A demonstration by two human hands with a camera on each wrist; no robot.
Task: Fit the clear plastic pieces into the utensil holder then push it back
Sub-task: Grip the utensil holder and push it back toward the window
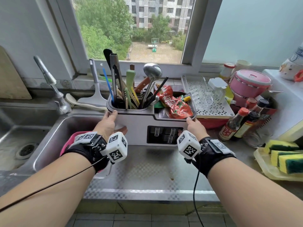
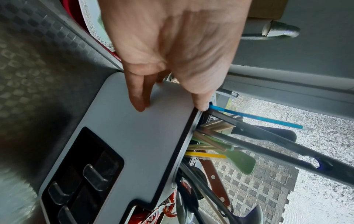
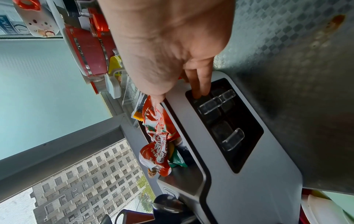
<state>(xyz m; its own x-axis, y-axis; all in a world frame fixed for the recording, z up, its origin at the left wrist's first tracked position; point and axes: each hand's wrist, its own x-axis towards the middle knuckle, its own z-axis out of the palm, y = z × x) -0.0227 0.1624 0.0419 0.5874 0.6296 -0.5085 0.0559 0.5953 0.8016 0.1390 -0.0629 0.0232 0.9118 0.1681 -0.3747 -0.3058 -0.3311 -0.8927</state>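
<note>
Both hands — left hand (image 1: 107, 122), right hand (image 1: 195, 124) — grip the upright utensil holder (image 1: 139, 126), long axis left-right.

Red snack pkt (image 1: 174, 104) w/ white print, chars not legible, bottle labels (image 1: 225, 132) blurred

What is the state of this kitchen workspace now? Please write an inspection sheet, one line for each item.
Surface: patterned steel counter, a small brown stain on it.
Job's things: utensil holder upright on the counter; clear plastic pieces sit in its dark front recess.
Clutter: red snack packet, sauce bottles, sponges, pink container.
Grippers: left hand on the holder's left end, right hand on its right end, thumbs at the rim.
Cables: a black cable runs from each wrist.
Surroundings: sink, tap, window.
</note>
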